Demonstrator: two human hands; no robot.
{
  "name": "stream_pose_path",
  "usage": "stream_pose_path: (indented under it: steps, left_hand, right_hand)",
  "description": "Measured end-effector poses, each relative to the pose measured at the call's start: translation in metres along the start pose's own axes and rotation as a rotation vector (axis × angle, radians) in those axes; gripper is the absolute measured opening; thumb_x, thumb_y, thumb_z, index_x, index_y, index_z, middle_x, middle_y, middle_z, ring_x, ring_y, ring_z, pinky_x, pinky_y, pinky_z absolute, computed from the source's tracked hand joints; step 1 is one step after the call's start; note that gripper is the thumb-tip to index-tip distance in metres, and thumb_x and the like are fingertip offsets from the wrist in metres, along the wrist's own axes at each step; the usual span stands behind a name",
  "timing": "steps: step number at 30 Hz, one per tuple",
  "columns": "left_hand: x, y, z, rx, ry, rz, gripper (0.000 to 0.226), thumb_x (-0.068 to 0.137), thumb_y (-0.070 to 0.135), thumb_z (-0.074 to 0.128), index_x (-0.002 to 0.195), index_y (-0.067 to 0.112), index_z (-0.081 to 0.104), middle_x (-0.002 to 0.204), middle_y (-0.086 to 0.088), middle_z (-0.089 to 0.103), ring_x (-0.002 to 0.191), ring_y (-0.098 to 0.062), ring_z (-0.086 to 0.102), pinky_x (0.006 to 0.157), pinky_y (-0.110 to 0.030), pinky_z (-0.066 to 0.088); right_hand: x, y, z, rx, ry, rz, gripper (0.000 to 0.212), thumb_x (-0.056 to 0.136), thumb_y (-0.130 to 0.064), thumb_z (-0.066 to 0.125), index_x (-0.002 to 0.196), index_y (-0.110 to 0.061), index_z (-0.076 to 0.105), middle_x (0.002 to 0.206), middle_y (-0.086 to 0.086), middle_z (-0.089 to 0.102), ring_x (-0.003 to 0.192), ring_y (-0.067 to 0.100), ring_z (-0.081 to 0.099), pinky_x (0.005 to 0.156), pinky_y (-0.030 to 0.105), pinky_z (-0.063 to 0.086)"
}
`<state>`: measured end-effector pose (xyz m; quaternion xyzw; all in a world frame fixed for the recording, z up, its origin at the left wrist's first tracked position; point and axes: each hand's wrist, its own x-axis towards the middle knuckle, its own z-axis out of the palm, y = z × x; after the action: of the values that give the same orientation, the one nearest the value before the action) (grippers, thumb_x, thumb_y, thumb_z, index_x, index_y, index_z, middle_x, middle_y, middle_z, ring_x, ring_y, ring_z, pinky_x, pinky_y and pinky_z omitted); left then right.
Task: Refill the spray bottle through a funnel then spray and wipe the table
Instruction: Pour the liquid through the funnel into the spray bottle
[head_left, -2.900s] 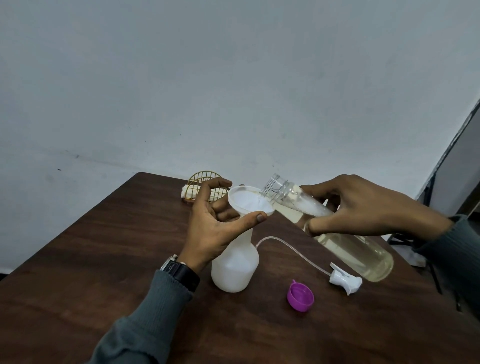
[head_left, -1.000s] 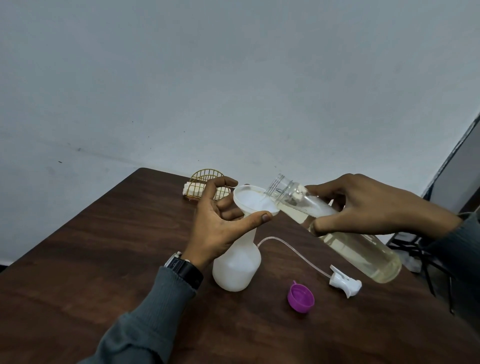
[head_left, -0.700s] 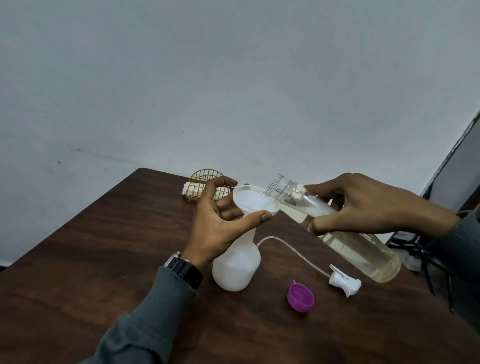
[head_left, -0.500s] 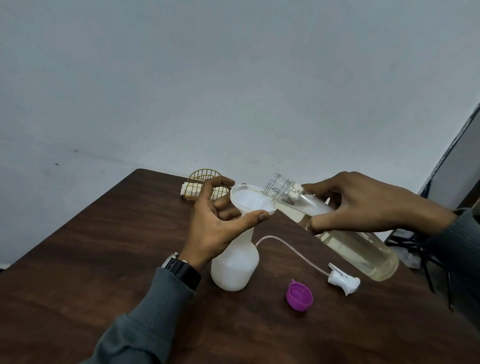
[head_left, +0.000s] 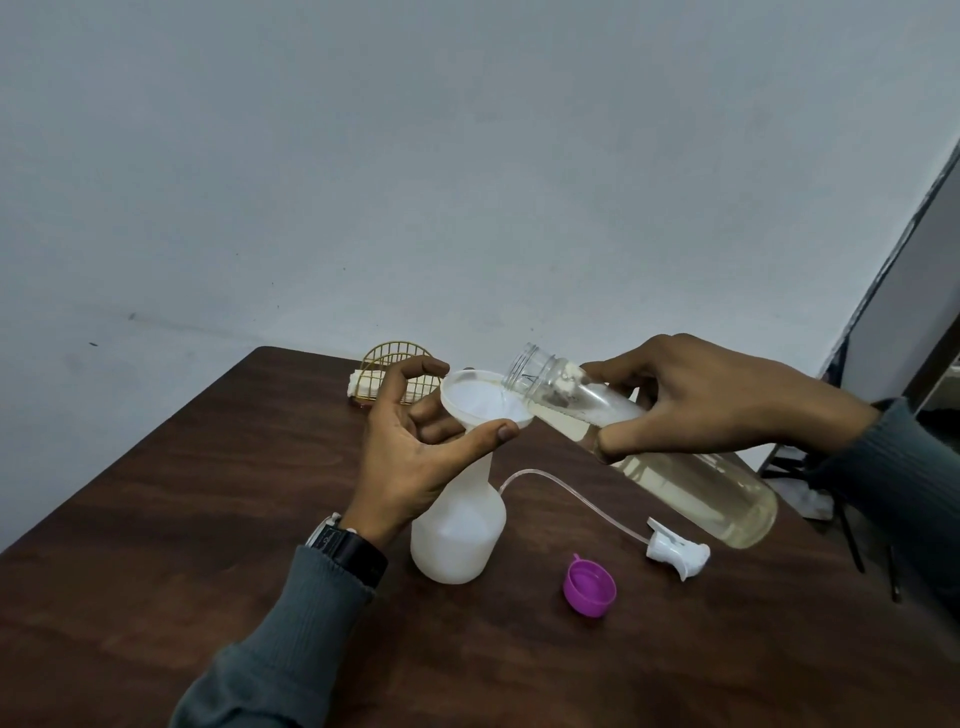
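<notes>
Step in hand, as I judge it: pouring refill liquid through the funnel (head_left: 475, 402) into the spray bottle (head_left: 457, 535).

The left hand (head_left: 410, 457) is curled round the funnel, thumb on the near rim, fingers under the cone, index finger arched above the far rim; the funnel sits in the neck of the spray bottle, which stands upright on the surface (head_left: 208, 519) directly below that hand. The right hand (head_left: 717, 405) is closed round the clear bottle (head_left: 701, 493) at its upper part, thumb beneath and fingers on top; the bottle is tilted with its open mouth toward the left hand, just over the funnel rim; whether it touches the rim I cannot tell; a thin flow appears to enter the cone.

Procedure I recommend: use a shallow tilt so the flow does not outrun the funnel drain; watch the level in the cone and reduce the tilt if it rises; do not lean the mouth on the rim, since a push there could tip the funnel; steady the funnel until the cone empties. I cannot read the fill level through the white bottle wall; stop early rather than late.

The spray head (head_left: 675, 551) with its tube lies on the surface below the right hand; the purple cap (head_left: 589, 584) lies between the two hands, nearer me; both are apart from the pour.
</notes>
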<state>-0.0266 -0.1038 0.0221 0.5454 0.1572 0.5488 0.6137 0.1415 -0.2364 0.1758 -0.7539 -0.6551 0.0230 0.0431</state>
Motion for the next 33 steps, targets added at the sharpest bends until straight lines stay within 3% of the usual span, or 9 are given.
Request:
stream_pose_path:
  steps: [3, 5, 10, 12, 14, 16, 20, 27, 33]
  left_hand:
    - [-0.0001, 0.0011, 0.0002, 0.004, -0.001, -0.001, 0.079, 0.057, 0.012, 0.092, 0.123, 0.015, 0.049, 0.108, -0.008, 0.081, 0.093, -0.026, 0.081, 0.065, -0.026, 0.06]
    - [-0.0006, 0.0008, -0.0008, 0.004, -0.002, -0.001, 0.081, 0.057, 0.009, 0.091, 0.126, 0.012, 0.048, 0.108, -0.007, 0.082, 0.095, -0.026, 0.08, 0.069, -0.028, 0.062]
    - [-0.0015, 0.0012, -0.0004, 0.015, -0.005, 0.006, 0.087, 0.057, 0.009, 0.089, 0.132, 0.008, 0.046, 0.107, -0.004, 0.082, 0.095, -0.024, 0.08, 0.073, -0.031, 0.065]
    - [-0.0012, -0.0001, 0.0006, 0.005, -0.008, 0.008, 0.087, 0.057, 0.008, 0.088, 0.133, 0.006, 0.045, 0.107, -0.005, 0.082, 0.094, -0.024, 0.081, 0.074, -0.032, 0.065]
    - [-0.0013, -0.001, 0.0011, 0.001, -0.011, 0.012, 0.085, 0.058, 0.007, 0.087, 0.132, 0.007, 0.046, 0.107, -0.006, 0.082, 0.092, -0.024, 0.081, 0.071, -0.03, 0.065]
    - [-0.0015, -0.0013, 0.0016, 0.0, -0.011, 0.015, 0.084, 0.058, 0.006, 0.087, 0.131, 0.007, 0.047, 0.108, -0.008, 0.081, 0.092, -0.024, 0.081, 0.069, -0.029, 0.064]
    - [-0.0021, -0.0012, 0.0026, -0.008, -0.016, 0.016, 0.083, 0.059, 0.005, 0.086, 0.132, 0.007, 0.046, 0.111, -0.012, 0.08, 0.093, -0.025, 0.081, 0.072, -0.03, 0.065]
    - [-0.0015, -0.0022, 0.0042, -0.021, -0.006, 0.012, 0.083, 0.059, 0.006, 0.087, 0.132, 0.008, 0.046, 0.112, -0.013, 0.08, 0.093, -0.027, 0.081, 0.069, -0.029, 0.064]
    - [-0.0016, -0.0019, 0.0056, -0.022, 0.0, 0.016, 0.081, 0.059, 0.006, 0.087, 0.129, 0.01, 0.046, 0.112, -0.015, 0.08, 0.092, -0.026, 0.081, 0.072, -0.028, 0.063]
  right_hand:
    - [0.0002, -0.0015, 0.0002, 0.026, -0.004, -0.023, 0.027, 0.07, -0.058, 0.078, 0.093, -0.063, 0.063, 0.122, -0.012, 0.075, 0.091, 0.004, 0.069, 0.088, 0.041, 0.059]
    - [-0.0005, -0.0044, -0.0002, 0.022, -0.005, -0.04, 0.029, 0.072, -0.058, 0.079, 0.081, -0.076, 0.059, 0.125, -0.012, 0.074, 0.093, 0.004, 0.07, 0.089, 0.041, 0.059]
    - [-0.0003, -0.0019, 0.0019, 0.023, 0.016, -0.048, 0.028, 0.072, -0.059, 0.078, 0.097, -0.053, 0.066, 0.118, -0.006, 0.076, 0.092, 0.01, 0.071, 0.086, 0.043, 0.06]
    - [-0.0001, 0.0002, 0.0023, 0.022, 0.02, -0.048, 0.02, 0.071, -0.06, 0.078, 0.085, -0.053, 0.066, 0.108, -0.005, 0.077, 0.09, 0.011, 0.07, 0.082, 0.04, 0.06]
    - [-0.0002, 0.0013, 0.0021, 0.021, 0.019, -0.051, 0.023, 0.073, -0.058, 0.079, 0.081, -0.058, 0.057, 0.086, -0.008, 0.074, 0.08, 0.008, 0.067, 0.073, 0.036, 0.055]
    - [-0.0013, 0.0011, 0.0018, 0.013, 0.021, -0.051, 0.024, 0.074, -0.058, 0.078, 0.079, -0.061, 0.055, 0.078, -0.01, 0.07, 0.076, 0.006, 0.065, 0.071, 0.037, 0.054]
    - [-0.0025, 0.0008, 0.0007, 0.022, 0.022, -0.044, 0.024, 0.075, -0.057, 0.079, 0.071, -0.061, 0.055, 0.075, -0.009, 0.069, 0.075, 0.008, 0.065, 0.071, 0.038, 0.054]
    - [0.0012, 0.0022, -0.0024, 0.017, -0.001, -0.033, 0.027, 0.071, -0.061, 0.078, 0.094, -0.056, 0.065, 0.079, -0.008, 0.07, 0.076, 0.007, 0.066, 0.074, 0.039, 0.055]
    - [0.0007, 0.0031, -0.0027, 0.021, -0.017, -0.041, 0.021, 0.073, -0.059, 0.077, 0.09, -0.05, 0.071, 0.072, -0.009, 0.069, 0.072, 0.009, 0.064, 0.077, 0.045, 0.056]
